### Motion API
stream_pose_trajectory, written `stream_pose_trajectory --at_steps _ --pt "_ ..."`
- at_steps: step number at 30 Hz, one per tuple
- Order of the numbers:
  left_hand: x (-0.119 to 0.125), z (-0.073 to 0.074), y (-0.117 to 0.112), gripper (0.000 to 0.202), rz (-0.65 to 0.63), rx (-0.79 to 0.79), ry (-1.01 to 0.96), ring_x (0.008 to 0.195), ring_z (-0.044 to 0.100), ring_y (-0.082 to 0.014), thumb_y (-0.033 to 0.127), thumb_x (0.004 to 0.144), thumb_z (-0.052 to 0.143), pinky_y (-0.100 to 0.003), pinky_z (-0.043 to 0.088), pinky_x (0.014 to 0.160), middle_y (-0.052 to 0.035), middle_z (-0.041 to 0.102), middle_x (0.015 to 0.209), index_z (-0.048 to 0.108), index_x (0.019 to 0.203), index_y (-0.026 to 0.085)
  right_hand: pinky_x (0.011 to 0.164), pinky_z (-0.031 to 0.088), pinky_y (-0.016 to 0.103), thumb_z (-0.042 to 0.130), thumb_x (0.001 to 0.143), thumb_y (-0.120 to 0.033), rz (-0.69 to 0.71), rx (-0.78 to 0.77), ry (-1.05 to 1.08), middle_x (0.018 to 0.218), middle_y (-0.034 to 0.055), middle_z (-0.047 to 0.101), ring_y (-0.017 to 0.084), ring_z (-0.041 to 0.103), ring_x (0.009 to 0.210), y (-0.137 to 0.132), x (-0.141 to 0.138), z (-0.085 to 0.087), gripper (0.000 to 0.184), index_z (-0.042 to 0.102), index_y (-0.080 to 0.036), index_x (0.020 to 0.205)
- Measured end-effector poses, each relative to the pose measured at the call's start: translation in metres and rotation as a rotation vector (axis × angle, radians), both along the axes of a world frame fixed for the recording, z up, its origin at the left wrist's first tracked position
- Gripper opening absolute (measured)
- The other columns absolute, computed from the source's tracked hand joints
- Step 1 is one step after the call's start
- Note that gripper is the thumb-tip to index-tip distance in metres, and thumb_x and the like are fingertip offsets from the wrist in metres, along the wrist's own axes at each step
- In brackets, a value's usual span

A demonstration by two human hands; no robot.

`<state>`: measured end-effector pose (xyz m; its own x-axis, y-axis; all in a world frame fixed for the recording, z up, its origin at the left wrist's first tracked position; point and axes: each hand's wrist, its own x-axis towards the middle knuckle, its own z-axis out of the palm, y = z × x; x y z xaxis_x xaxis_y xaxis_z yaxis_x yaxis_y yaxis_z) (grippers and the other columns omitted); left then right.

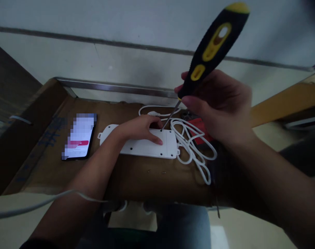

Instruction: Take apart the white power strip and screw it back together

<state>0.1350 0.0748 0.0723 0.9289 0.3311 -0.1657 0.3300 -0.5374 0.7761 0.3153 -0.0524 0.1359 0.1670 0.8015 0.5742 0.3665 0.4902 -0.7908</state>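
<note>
A white power strip (147,147) lies with its screw-holed back facing up on the brown cardboard. My left hand (143,129) grips its right half, thumb on the back and fingers at the far edge. Between the thumb and fingers of my right hand (214,103) is a black-and-yellow screwdriver (211,48), tilted with its handle up to the right. The screwdriver's tip meets a hole near the strip's far right edge; whether a screw sits in that hole I cannot tell. Two small screws, one (148,171) left of the other (163,172), lie in front of the strip.
A coiled white cord (191,138) lies right of the strip, partly over a red-and-black object (197,129). On the left, a lit phone (79,136) rests on the cardboard (51,169). Behind runs a metal rail (116,86) against a pale wall. A white cable (30,209) crosses the lower left.
</note>
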Motion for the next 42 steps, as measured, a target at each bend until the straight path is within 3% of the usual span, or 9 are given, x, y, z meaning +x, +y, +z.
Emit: stream_pose_trajectory --at_steps 2,5,9,14,17,21,27,34,42 --pt "0.0 0.0 -0.001 0.054 0.007 -0.01 0.004 0.097 0.067 -0.0217 0.048 0.066 0.09 -0.03 0.048 0.086 -0.0044 0.072 0.11 0.069 0.106 0.018 0.087 0.059 0.026 0.071 0.087 -0.017 0.017 0.03 0.002 0.103 0.0025 0.073 0.009 0.07 0.093 0.002 0.0 -0.003 0.027 0.07 -0.017 0.114" --pt "0.0 0.0 -0.001 0.054 0.011 0.002 0.007 0.098 0.067 -0.0221 0.047 0.066 0.09 -0.031 0.048 0.086 -0.005 0.073 0.11 0.07 0.107 0.018 0.081 0.053 0.027 0.057 0.083 -0.012 -0.001 0.047 0.105 0.086 0.0009 0.067 0.008 0.063 0.081 0.006 0.0 -0.007 0.022 0.066 -0.017 0.103" --pt "0.0 0.001 -0.001 0.055 0.011 0.003 0.018 0.098 0.067 -0.0219 0.049 0.067 0.089 -0.03 0.047 0.085 -0.0049 0.073 0.11 0.07 0.108 0.018 0.073 0.047 0.027 0.06 0.078 -0.018 0.024 0.01 0.255 0.072 -0.0013 0.055 0.008 0.053 0.069 0.014 -0.003 -0.009 0.013 0.056 -0.018 0.09" --pt "0.0 0.003 -0.004 0.05 0.001 0.017 0.014 0.094 0.066 -0.0204 0.045 0.069 0.088 -0.029 0.046 0.082 -0.0055 0.073 0.108 0.069 0.106 0.017 0.069 0.045 0.025 0.064 0.096 -0.049 -0.078 -0.056 0.047 0.071 0.0003 0.054 0.006 0.048 0.066 0.014 -0.008 -0.01 0.035 0.058 -0.017 0.081" --pt "0.0 0.004 -0.004 0.049 -0.001 0.023 0.007 0.095 0.066 -0.0206 0.045 0.069 0.088 -0.03 0.047 0.083 -0.0058 0.073 0.109 0.069 0.105 0.017 0.064 0.039 0.024 0.061 0.099 -0.054 -0.164 -0.103 -0.113 0.073 0.0022 0.056 0.006 0.047 0.068 0.009 -0.005 -0.009 0.043 0.062 -0.016 0.078" --pt "-0.001 0.002 -0.003 0.05 -0.004 0.012 -0.001 0.096 0.066 -0.0207 0.045 0.069 0.088 -0.03 0.047 0.084 -0.0053 0.073 0.109 0.069 0.107 0.018 0.064 0.034 0.025 0.061 0.1 -0.048 -0.216 -0.112 -0.208 0.071 0.0013 0.051 0.005 0.042 0.065 0.006 0.003 -0.01 0.038 0.058 -0.016 0.079" --pt "-0.001 -0.001 -0.002 0.051 -0.007 0.023 -0.001 0.097 0.066 -0.0207 0.046 0.069 0.088 -0.03 0.047 0.084 -0.0037 0.072 0.109 0.07 0.108 0.018 0.058 0.034 0.028 0.061 0.096 -0.042 -0.145 -0.125 -0.023 0.07 0.0009 0.049 0.009 0.044 0.06 0.011 0.004 -0.015 0.024 0.055 -0.021 0.088" --pt "-0.001 -0.001 -0.002 0.052 -0.01 0.024 -0.004 0.099 0.067 -0.0216 0.049 0.069 0.088 -0.03 0.047 0.085 -0.0041 0.073 0.11 0.07 0.108 0.019 0.054 0.033 0.026 0.063 0.093 -0.05 -0.121 -0.084 0.031 0.065 -0.0009 0.042 0.009 0.043 0.057 0.013 0.002 -0.018 0.032 0.051 -0.021 0.088" --pt "-0.001 0.003 -0.003 0.052 -0.01 0.018 0.007 0.098 0.067 -0.0217 0.047 0.069 0.088 -0.03 0.047 0.085 -0.0044 0.072 0.109 0.069 0.107 0.018 0.056 0.036 0.027 0.056 0.092 -0.033 -0.133 -0.047 0.05 0.067 -0.0009 0.045 0.008 0.045 0.059 0.012 0.003 -0.019 0.013 0.052 -0.021 0.088"
